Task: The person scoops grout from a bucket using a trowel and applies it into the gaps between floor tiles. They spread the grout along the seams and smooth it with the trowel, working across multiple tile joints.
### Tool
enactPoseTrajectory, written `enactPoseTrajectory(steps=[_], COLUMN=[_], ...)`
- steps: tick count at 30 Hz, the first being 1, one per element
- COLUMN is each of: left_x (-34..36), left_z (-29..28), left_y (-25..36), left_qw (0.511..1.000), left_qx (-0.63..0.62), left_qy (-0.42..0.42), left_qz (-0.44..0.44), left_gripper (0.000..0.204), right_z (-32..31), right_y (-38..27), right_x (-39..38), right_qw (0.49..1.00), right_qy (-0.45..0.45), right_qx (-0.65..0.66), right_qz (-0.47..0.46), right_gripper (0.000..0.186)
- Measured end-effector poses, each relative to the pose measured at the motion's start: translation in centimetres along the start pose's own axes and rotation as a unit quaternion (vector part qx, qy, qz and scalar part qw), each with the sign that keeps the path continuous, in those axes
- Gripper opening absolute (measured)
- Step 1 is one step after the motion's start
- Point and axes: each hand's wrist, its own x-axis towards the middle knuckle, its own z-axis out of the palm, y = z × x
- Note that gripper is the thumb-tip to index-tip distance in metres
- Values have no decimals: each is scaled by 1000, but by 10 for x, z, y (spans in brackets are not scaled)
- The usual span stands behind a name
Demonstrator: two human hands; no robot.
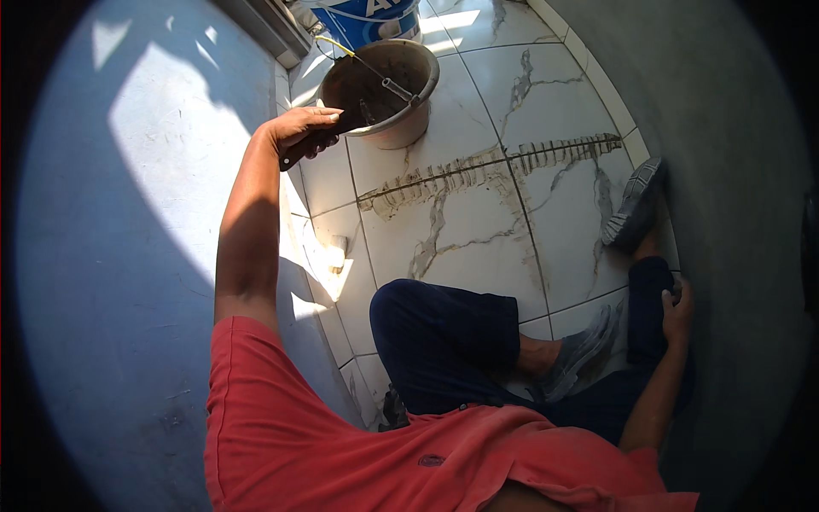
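Observation:
My left hand point(309, 128) grips a dark flat-bladed tool point(294, 156) at the near-left rim of a grey plastic bucket point(395, 128). The bucket's inside is dirty, and a tool with a metal sleeve point(397, 88) and yellow part leans in it. My right hand point(676, 309) is curled against my dark-trousered right leg point(648, 328); what its fingers hold, if anything, is hard to make out. In front of me, a band of pale smeared material point(435, 177) runs along a joint in the white marbled floor tiles point(461, 247).
A blue and white pail point(358, 21) stands behind the bucket. A pale blue wall point(128, 256) rises on my left, a grey wall point(717, 213) on my right. My dark shoes point(631, 200) rest on the tiles. A small pale object point(336, 252) lies by the left wall.

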Motion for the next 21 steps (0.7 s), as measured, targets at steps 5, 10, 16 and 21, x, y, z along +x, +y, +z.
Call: enactPoseTrajectory(steps=[5,10,16,21], left_x=[-48,15,22,28], left_z=[75,233,348,367], left_y=[-12,8,28,51], left_qw=[972,926,911,892], left_qx=[-93,-62,-12,-54], left_qy=[-164,-318,-377,-421], left_qz=[142,196,166,155], left_gripper=[48,43,38,38], right_z=[-106,-215,-214,-211], right_y=[-29,71,93,108], right_x=[-134,-242,-267,-303], right_qw=[981,894,869,900], right_qy=[103,206,280,271], right_qx=[161,382,407,342], right_qz=[-36,-108,-10,27], right_gripper=[48,51,49,49])
